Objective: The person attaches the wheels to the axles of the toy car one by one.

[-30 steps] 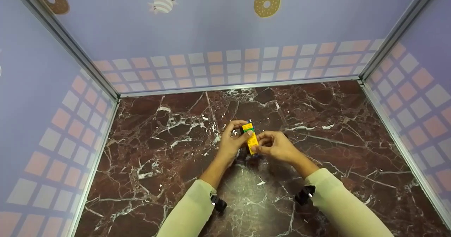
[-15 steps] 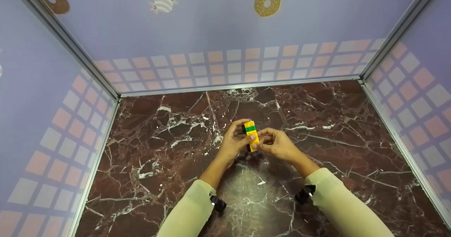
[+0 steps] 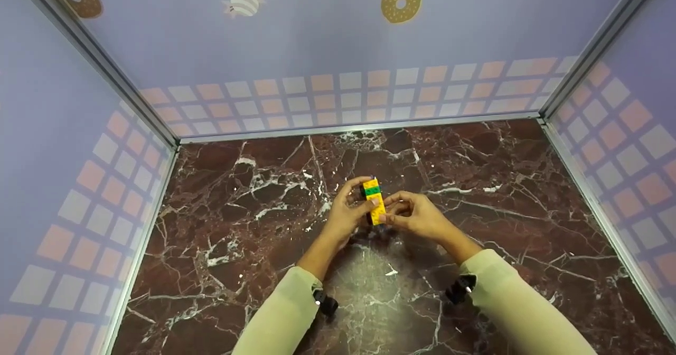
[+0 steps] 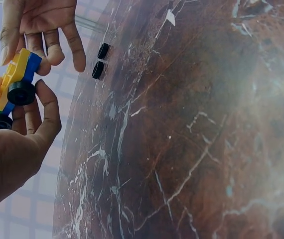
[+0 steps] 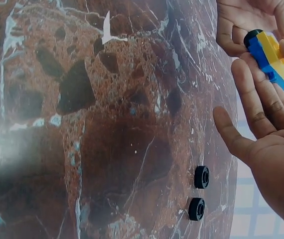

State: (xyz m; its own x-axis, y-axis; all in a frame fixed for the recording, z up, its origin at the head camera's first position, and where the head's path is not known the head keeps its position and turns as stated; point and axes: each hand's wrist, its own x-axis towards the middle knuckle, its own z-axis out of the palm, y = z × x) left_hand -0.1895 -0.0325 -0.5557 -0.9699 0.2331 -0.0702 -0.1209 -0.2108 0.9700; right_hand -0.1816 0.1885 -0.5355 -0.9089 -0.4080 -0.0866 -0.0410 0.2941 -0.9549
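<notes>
A block-built toy car (image 3: 374,207) of yellow, green and blue bricks is held up between both hands. My left hand (image 3: 346,217) grips it from the left, thumb across the yellow top and fingers around the far end. Black wheels (image 4: 21,93) sit along its left side in the left wrist view. My right hand (image 3: 417,217) pinches the near part from the right; its thumb rests on the yellow brick, while the outer fingers stretch away in the right wrist view. No wheels show along the blue side (image 5: 262,57) facing that hand.
Two loose black wheels (image 5: 202,177) lie on the dark red marbled table (image 3: 237,270), close to the right hand. Pastel panels with a checked band (image 3: 338,101) enclose the back and both sides. Each sleeve carries a black wrist camera (image 3: 326,303).
The toy car has shifted slightly away from the body and leftward, and its green brick shows more fully. Both hands keep nearly the same hold.
</notes>
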